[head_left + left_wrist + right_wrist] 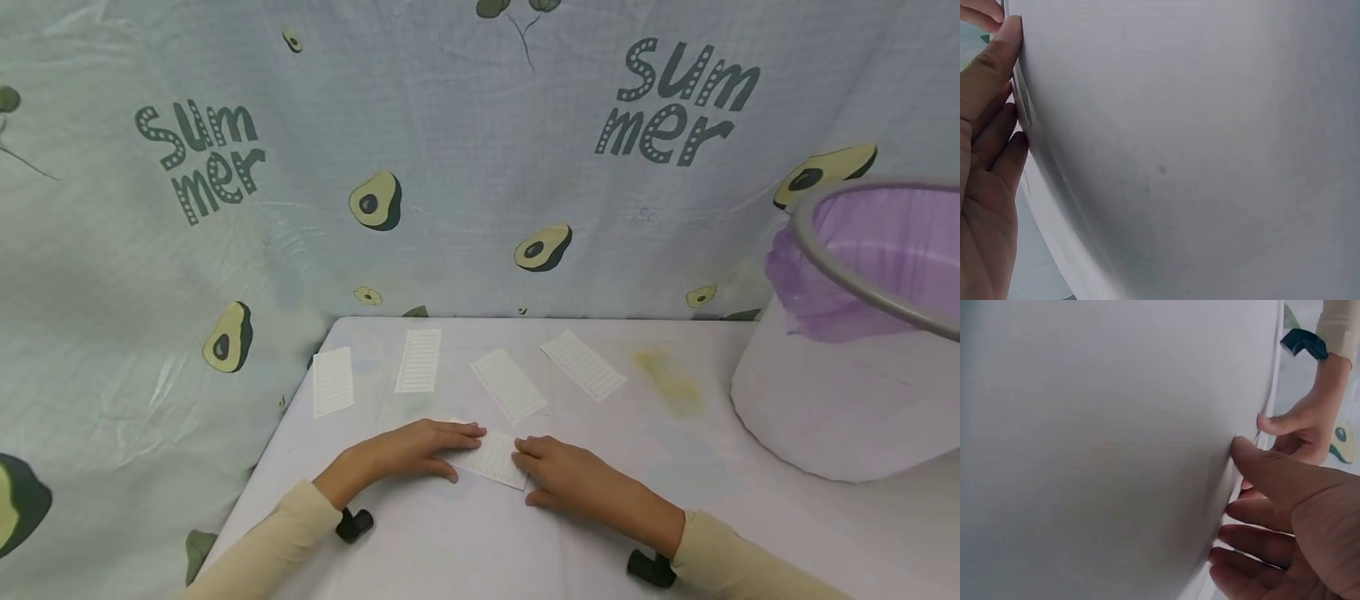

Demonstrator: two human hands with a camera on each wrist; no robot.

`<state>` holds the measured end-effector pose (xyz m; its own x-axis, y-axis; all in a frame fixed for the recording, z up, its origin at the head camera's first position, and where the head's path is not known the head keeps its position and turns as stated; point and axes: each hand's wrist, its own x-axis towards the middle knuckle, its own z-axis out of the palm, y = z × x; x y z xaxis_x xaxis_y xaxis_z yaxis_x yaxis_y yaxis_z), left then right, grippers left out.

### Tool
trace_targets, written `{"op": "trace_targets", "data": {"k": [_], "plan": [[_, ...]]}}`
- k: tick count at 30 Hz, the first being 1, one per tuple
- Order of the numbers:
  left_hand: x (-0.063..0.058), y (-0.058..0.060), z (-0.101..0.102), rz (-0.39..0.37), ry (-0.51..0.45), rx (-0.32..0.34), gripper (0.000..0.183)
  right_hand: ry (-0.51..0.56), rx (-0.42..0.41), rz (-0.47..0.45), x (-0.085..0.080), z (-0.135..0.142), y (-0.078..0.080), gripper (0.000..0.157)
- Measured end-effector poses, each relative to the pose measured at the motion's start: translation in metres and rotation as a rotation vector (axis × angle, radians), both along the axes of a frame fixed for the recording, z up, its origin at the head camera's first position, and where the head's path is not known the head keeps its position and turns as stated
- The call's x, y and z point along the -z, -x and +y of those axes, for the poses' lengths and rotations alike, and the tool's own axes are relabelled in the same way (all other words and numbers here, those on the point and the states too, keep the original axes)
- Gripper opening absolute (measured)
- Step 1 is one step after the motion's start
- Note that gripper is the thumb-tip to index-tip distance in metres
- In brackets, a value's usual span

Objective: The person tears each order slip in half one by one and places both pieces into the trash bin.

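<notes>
A white paper card (495, 460) printed with rows of faint lines lies flat on the white-covered table, between both hands. My left hand (416, 450) rests on the card's left end with its fingers stretched out over it. At the opposite end, the fingertips of my right hand (566, 473) touch the card's right edge. The left wrist view has the left hand (988, 169) at its left side, fingertips against the white surface. In the right wrist view the right hand (1297, 525) has its thumb and fingertips down on that surface; the card cannot be made out there.
Similar lined cards lie farther back: one at far left (333, 382), one upright (418, 361), two slanted, a middle card (508, 385) and a right card (583, 365). A white bin (832, 400) with a purple liner stands at right. Behind hangs a printed curtain (465, 125).
</notes>
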<state>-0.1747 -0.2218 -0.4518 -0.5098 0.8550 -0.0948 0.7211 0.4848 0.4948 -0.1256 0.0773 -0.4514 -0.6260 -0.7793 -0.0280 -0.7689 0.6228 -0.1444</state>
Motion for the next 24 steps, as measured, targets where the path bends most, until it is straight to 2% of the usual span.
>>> {"op": "trace_targets", "data": {"k": [5,10,15,18,21,24], "plan": [[0.0,-0.002,0.003,0.002,0.003,-0.02,0.058,-0.023,0.001,0.009,-0.004,-0.006,0.0,0.049],[-0.002,-0.001,0.005,0.044,-0.013,-0.022,0.056,-0.01,-0.051,0.032,-0.008,-0.009,0.008,0.035],[-0.001,0.003,0.006,0.069,-0.036,-0.009,0.043,0.061,-0.05,-0.025,-0.009,-0.01,0.01,0.039],[-0.003,0.004,0.007,0.121,-0.059,0.009,0.029,0.095,-0.03,-0.039,-0.009,-0.012,0.009,0.038],[-0.003,0.003,0.011,0.192,-0.097,0.011,0.02,0.137,-0.021,0.005,-0.008,-0.013,0.011,0.029],[-0.003,0.002,0.015,0.255,-0.156,-0.016,0.016,0.202,-0.02,0.042,-0.009,-0.013,0.014,0.022]]}}
